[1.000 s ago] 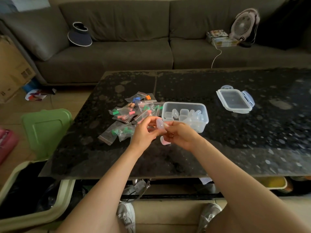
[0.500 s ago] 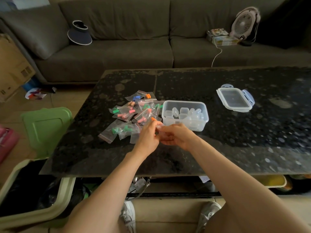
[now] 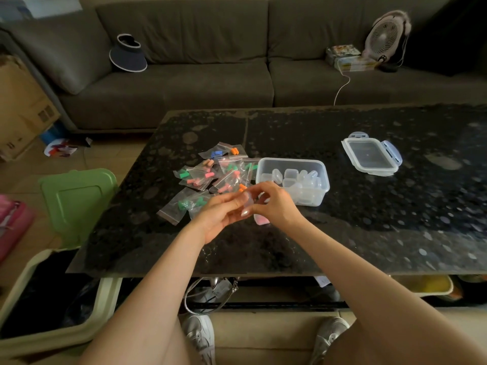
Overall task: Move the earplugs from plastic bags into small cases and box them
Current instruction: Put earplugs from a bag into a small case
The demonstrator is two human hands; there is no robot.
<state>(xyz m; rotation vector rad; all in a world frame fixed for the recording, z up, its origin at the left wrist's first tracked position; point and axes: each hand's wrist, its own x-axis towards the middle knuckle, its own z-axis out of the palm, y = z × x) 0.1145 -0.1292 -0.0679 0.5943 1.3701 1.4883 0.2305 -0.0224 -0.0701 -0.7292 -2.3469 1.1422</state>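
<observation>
- Dark speckled stone tabletop (image 3: 369, 233) fills the middle of a living room, with a grey-brown sofa (image 3: 184, 83) behind it.
- Between both hands, the small case (image 3: 247, 202), clear and somewhat blurred, is held just above the near-centre of the tabletop.
- The left hand (image 3: 220, 216) lies palm up, its fingers lightly curled round the small case from below.
- The right hand (image 3: 278, 204) meets it from the other side, fingertips curled in and pinching the same case.
- An orange earplug (image 3: 242, 187) shows just beyond the fingertips; I cannot tell whether a finger holds it or it lies in a bag.
- A pink item (image 3: 261, 220) lies on the tabletop under the right hand, too blurred to name.
- Left of the hands and further back, plastic bags (image 3: 208, 175) lie in a loose pile, with green, pink, orange and blue earplugs (image 3: 184, 174) inside.
- Just beside the pile, a clear box (image 3: 290, 161) holds more small cases (image 3: 292, 177).
- Its lid (image 3: 371, 156) lies flat, well apart to the right.
- A fan (image 3: 386, 35) and a visor (image 3: 128, 52) rest on the sofa.
</observation>
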